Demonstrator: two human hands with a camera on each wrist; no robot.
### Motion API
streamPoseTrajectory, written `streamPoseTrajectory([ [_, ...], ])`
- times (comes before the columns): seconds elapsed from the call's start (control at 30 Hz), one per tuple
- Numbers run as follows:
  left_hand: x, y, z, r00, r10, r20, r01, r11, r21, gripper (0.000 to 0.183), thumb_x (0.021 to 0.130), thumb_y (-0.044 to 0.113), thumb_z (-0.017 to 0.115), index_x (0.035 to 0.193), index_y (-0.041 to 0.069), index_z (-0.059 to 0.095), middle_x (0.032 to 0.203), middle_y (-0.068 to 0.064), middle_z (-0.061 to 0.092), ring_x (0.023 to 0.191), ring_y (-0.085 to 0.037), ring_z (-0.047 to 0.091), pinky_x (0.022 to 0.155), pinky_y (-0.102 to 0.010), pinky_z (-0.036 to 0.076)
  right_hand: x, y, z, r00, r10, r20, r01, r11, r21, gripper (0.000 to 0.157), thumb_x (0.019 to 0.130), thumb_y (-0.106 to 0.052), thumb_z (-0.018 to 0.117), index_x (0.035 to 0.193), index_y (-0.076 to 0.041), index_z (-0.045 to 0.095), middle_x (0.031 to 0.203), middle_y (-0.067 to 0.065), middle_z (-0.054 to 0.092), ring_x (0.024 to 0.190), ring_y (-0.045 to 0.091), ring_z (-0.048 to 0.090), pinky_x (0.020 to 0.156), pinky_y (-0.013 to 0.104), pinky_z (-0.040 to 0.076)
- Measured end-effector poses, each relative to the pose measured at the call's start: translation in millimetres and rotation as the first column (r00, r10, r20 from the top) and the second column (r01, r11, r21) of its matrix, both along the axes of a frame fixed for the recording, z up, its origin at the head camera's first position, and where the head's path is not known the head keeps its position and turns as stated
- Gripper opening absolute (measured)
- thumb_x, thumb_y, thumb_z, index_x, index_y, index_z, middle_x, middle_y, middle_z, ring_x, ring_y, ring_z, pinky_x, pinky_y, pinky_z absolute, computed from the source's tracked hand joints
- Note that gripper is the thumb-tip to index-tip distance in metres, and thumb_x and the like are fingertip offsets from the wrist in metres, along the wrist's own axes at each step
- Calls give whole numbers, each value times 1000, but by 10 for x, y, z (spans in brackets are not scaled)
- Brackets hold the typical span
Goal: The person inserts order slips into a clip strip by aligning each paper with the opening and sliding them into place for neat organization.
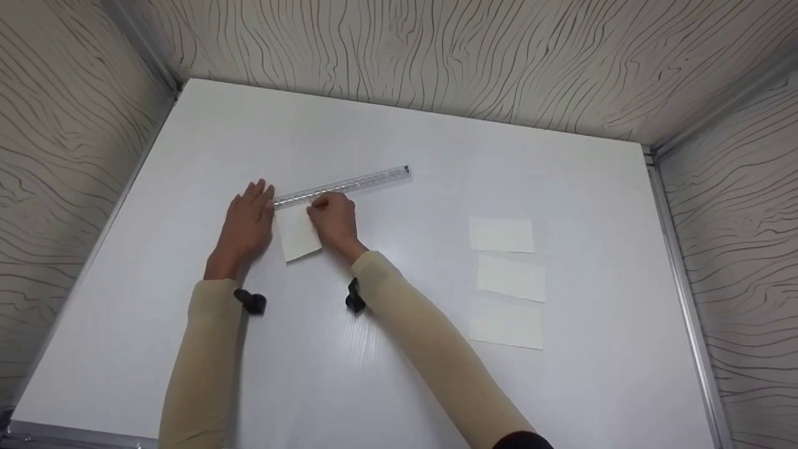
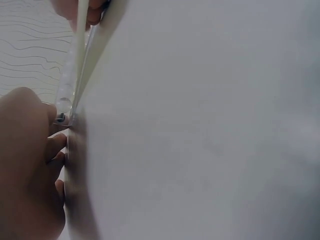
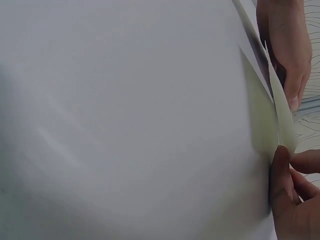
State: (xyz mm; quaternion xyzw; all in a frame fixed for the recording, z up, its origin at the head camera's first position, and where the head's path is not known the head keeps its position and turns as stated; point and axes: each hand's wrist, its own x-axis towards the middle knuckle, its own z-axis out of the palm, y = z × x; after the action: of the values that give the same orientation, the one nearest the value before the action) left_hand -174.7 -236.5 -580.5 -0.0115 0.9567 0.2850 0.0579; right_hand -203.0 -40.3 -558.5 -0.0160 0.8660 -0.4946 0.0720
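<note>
A clear ruler (image 1: 374, 180) lies aslant on the white table. My left hand (image 1: 244, 219) rests with its fingers extended at the ruler's left end. In the left wrist view the fingertips (image 2: 59, 142) are right at that end. Just below the ruler is a small cream sheet of paper (image 1: 298, 236), its far edge along the ruler. My right hand (image 1: 336, 219) pinches the paper's far right corner between thumb and fingers. In the right wrist view the pinched paper (image 3: 284, 120) is bent up off the table, with a lower layer of paper beneath it.
Three cream paper rectangles, an upper one (image 1: 502, 235), a middle one (image 1: 511, 279) and a lower one (image 1: 506, 325), lie in a column on the table's right. Wood-patterned panels (image 1: 399, 50) stand around the white table (image 1: 399, 386), which has metal rails along its sides.
</note>
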Motion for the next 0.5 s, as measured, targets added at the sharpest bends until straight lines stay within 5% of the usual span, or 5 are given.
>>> streamPoseTrajectory([
  [0.5, -1, -1, -13, 1000, 9, 3, -9, 1000, -2, 60, 115, 41, 19, 166, 11, 29, 178, -9, 18, 168, -32, 9, 140, -50, 2, 4, -22, -13, 1000, 2, -24, -2, 1000, -8, 7, 93, -6, 75, 97, -3, 80, 94, 11, 81, 87, 19, 76, 73, 20, 60],
])
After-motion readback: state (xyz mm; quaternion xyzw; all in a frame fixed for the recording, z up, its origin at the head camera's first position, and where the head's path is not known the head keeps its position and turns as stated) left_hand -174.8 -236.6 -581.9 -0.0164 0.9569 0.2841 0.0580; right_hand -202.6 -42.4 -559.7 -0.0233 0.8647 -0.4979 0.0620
